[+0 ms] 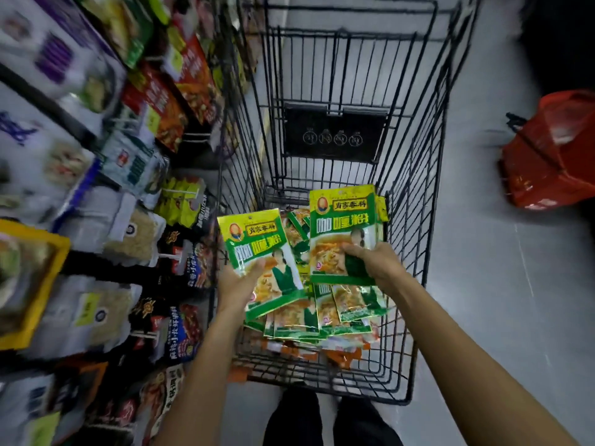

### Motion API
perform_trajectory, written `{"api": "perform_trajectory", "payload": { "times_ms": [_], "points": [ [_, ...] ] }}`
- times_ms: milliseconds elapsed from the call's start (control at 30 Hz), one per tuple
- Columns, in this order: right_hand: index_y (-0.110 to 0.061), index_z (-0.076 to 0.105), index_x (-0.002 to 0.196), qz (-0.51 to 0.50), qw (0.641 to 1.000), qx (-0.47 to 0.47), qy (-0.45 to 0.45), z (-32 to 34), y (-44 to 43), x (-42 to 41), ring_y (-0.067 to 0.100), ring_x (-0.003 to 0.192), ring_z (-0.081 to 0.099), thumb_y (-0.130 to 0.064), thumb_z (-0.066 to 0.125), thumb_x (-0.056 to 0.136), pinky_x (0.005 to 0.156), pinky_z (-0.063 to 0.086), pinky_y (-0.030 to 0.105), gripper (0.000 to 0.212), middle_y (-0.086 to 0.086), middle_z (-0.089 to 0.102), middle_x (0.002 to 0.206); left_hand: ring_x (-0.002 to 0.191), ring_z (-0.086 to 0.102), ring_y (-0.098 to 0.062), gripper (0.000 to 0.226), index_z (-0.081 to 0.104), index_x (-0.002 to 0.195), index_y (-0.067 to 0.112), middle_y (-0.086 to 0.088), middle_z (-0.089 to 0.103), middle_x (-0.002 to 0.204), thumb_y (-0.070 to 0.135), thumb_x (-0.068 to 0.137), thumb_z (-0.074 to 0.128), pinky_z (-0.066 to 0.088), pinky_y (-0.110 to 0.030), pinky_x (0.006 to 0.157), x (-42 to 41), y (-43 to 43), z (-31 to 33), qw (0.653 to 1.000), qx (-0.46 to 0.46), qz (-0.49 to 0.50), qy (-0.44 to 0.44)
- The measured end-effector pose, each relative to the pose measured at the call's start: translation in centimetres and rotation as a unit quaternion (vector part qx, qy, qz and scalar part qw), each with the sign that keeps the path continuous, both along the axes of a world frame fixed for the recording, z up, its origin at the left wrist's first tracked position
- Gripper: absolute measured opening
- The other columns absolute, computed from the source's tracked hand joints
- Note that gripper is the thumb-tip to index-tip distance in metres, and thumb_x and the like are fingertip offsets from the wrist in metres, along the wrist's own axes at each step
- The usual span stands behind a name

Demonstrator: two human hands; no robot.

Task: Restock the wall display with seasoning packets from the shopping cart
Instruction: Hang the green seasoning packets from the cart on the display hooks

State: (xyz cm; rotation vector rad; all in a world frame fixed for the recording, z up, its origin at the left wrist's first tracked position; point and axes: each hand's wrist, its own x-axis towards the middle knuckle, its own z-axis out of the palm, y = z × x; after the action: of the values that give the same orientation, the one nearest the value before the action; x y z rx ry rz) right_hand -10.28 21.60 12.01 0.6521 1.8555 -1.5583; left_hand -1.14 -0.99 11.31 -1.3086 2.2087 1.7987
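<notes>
My left hand point(240, 283) holds a green and yellow seasoning packet point(257, 249) by its lower left side, thumb on its front, above the black wire shopping cart point(415, 252). My right hand point(375, 263) grips a stack of the same packets point(343, 230) at the lower right corner, held upright. Several more green packets point(322, 317) lie in a loose pile on the cart's floor, with orange packets point(338, 354) under them. The wall display point(135, 220) of hanging packets runs along the left.
The display's hooks carry packets in yellow, black, white and red. A red plastic bag point(553, 149) lies on the grey floor at the right. My dark trouser legs point(328, 420) stand just behind the cart.
</notes>
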Motion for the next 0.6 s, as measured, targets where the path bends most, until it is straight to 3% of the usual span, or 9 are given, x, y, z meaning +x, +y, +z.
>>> {"api": "perform_trajectory", "payload": {
  "times_ms": [67,133,200,300,367,400,467,533,600],
  "points": [
    [-0.005,0.059,0.083,0.038,0.998,-0.019,0.039,3.2,-1.0,-0.9,0.019,0.07,0.063,-0.021,0.075,0.08,0.053,0.05,0.026,0.023,0.011,0.065,0.084,0.058,0.057,0.006,0.017,0.06,0.093,0.023,0.008,0.061,0.084,0.022,0.082,0.073,0.044,-0.011,0.045,0.3,-1.4,4.1,0.997,-0.029,0.01,0.066],
    [-0.009,0.059,0.073,0.071,0.993,-0.049,0.078,6.9,-2.2,-1.7,0.008,0.053,0.062,-0.022,0.076,0.079,0.041,0.045,0.018,0.022,0.003,0.065,0.068,0.059,0.055,0.009,0.025,0.062,0.104,0.017,0.011,0.061,0.082,0.024,0.082,0.073,0.043,-0.008,0.046,1.1,-2.6,8.5,0.992,-0.059,0.037,0.11],
    [-0.011,0.059,0.07,0.115,0.984,-0.074,0.117,10.9,-3.6,-2.2,0.002,0.042,0.059,-0.024,0.077,0.078,0.035,0.04,0.013,0.023,-0.003,0.063,0.057,0.063,0.055,0.009,0.031,0.063,0.11,0.01,0.001,0.067,0.082,0.022,0.083,0.073,0.042,-0.005,0.049,2.3,-3.7,13.1,0.982,-0.099,0.06,0.151],
    [-0.008,0.067,0.087,0.194,0.959,-0.108,0.178,17.4,-6.3,-2.2,0.017,0.068,0.069,-0.029,0.078,0.076,0.053,0.052,0.021,0.026,0.008,0.07,0.079,0.074,0.059,0.01,0.027,0.065,0.109,0.004,-0.005,0.071,0.085,0.015,0.085,0.07,0.043,-0.001,0.06,5.1,-5.1,20.2,0.958,-0.172,0.081,0.213],
    [-0.004,0.068,0.097,0.244,0.936,-0.134,0.214,22.0,-8.3,-1.5,0.033,0.09,0.068,-0.034,0.08,0.073,0.079,0.057,0.041,0.041,0.019,0.071,0.097,0.093,0.064,-0.009,0.025,0.065,0.108,0.014,0.002,0.069,0.099,0.022,0.085,0.07,0.05,-0.013,0.076,7.6,-5.8,24.9,0.943,-0.203,0.119,0.234],
    [-0.004,0.068,0.098,0.27,0.922,-0.152,0.232,24.4,-9.3,-0.9,0.034,0.093,0.068,-0.037,0.081,0.07,0.083,0.055,0.044,0.045,0.019,0.071,0.1,0.097,0.064,-0.018,0.021,0.066,0.105,0.022,0.004,0.068,0.099,0.025,0.085,0.071,0.052,-0.026,0.083,9.0,-6.2,27.2,0.933,-0.214,0.147,0.25],
    [-0.008,0.068,0.099,0.311,0.892,-0.192,0.265,28.6,-11.4,0.4,0.032,0.095,0.068,-0.037,0.08,0.07,0.082,0.054,0.045,0.043,0.017,0.071,0.104,0.102,0.064,-0.027,0.026,0.064,0.106,0.024,0.003,0.067,0.102,0.031,0.083,0.072,0.05,-0.045,0.088,11.9,-7.0,31.6,0.906,-0.243,0.201,0.281],
    [-0.008,0.066,0.096,0.344,0.861,-0.223,0.302,32.6,-13.5,2.0,0.031,0.096,0.066,-0.037,0.078,0.074,0.08,0.051,0.043,0.038,0.015,0.07,0.101,0.114,0.059,-0.034,0.057,0.056,0.124,0.015,-0.008,0.064,0.121,0.044,0.078,0.072,0.048,-0.056,0.089,15.1,-7.1,35.9,0.885,-0.28,0.231,0.292],
    [-0.012,0.057,0.078,0.377,0.825,-0.245,0.342,36.4,-15.6,4.2,0.025,0.079,0.059,-0.044,0.076,0.074,0.067,0.041,0.034,0.038,0.012,0.061,0.079,0.111,0.062,-0.017,0.042,0.06,0.117,0.033,-0.003,0.069,0.113,0.044,0.079,0.072,0.054,-0.051,0.076,18.6,-7.3,39.9,0.851,-0.32,0.252,0.33]
  ]
}}
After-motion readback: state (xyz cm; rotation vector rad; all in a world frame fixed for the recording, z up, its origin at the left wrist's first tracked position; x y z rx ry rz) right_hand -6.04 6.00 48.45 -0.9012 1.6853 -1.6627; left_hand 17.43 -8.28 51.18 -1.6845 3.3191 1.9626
